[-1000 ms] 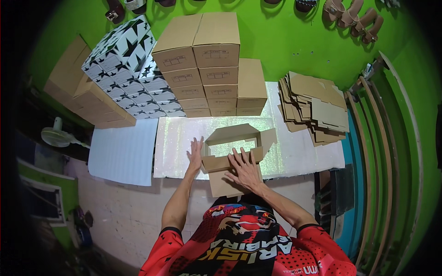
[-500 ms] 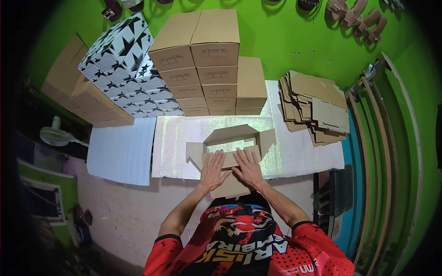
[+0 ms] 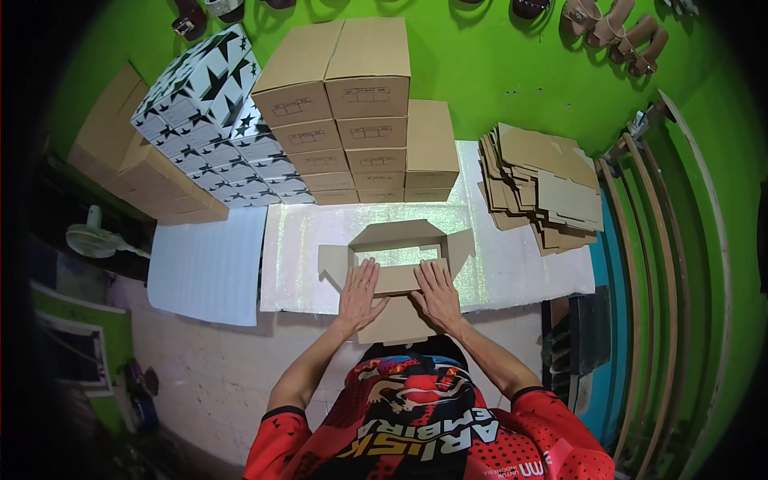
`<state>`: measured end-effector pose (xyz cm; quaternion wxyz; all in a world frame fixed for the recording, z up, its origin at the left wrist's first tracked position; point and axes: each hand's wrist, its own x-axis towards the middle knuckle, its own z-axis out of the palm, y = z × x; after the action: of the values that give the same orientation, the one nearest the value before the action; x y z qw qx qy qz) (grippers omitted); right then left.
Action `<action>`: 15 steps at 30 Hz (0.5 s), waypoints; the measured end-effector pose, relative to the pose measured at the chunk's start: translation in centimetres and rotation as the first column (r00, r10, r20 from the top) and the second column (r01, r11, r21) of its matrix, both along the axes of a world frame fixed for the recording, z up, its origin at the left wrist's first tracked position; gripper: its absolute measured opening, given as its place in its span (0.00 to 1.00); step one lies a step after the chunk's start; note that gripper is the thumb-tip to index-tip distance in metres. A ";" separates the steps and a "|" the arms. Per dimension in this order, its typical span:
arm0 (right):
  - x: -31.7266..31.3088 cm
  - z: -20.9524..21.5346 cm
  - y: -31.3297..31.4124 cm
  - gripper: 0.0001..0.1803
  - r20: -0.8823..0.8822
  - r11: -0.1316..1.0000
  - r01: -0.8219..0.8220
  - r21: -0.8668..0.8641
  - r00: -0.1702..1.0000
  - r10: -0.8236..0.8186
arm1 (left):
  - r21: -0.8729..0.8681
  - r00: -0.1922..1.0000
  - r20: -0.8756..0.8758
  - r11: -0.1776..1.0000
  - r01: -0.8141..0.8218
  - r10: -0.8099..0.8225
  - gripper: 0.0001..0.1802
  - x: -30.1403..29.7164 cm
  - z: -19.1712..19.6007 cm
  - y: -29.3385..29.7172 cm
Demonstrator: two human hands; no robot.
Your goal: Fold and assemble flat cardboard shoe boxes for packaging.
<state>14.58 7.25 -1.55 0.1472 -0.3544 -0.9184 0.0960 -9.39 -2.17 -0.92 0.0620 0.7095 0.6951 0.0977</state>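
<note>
A brown cardboard box [image 3: 398, 233], partly folded, stands on the shimmering white tabletop [image 3: 304, 276] in front of me. Its flaps spread out at both sides, and through the middle of it the tabletop shows. My left hand [image 3: 360, 296] lies flat on the left part of the near panel, fingers stretched away from me. On the right part of that panel rests my right hand [image 3: 437, 292], flat too, with its fingers extended. A lower flap of the box hangs toward my body below both hands. Neither hand grips anything.
Stacked brown boxes [image 3: 372, 96] rise at the back, beside star-patterned white boxes [image 3: 196, 100]. Flat cardboard sheets [image 3: 564, 200] are piled at the right. A white foam sheet [image 3: 204, 272] and a fan [image 3: 92, 238] are on the left; wooden rails [image 3: 660, 264] stand right. Sandals [image 3: 616, 32] hang on the wall.
My hands have moved slightly apart along the near panel, the left one toward the left and the right one toward the right. The view has shifted a little.
</note>
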 end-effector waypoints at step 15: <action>0.9 0.7 -1.7 0.37 -0.212 0.992 0.048 -0.114 0.975 -0.072 | -0.012 0.987 0.063 0.988 0.152 -0.151 0.57 3.9 0.1 4.1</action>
<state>15.51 5.52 -0.82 0.2293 -0.3770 -0.8794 0.1788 -5.53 1.91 -0.85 0.0968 0.7563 0.6378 0.1089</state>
